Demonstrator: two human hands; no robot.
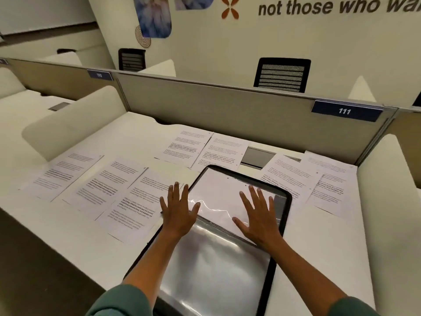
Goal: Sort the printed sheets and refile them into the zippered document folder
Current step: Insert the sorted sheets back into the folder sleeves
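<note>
Here seven printed sheets (pixel 136 197) surround one document folder (pixel 286 215); two flat hands.

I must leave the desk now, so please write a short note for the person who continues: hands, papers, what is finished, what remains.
Left hand: open, flat on the left edge of the black-rimmed clear zippered folder.
Right hand: open, pressing flat on the folder's plastic.
The folder lies on the white desk; a blank-looking white sheet is inside.
Printed sheets: three at left, two behind, two at right.
Done: little visible.
Left: gather, sort and refile these sheets.
</note>
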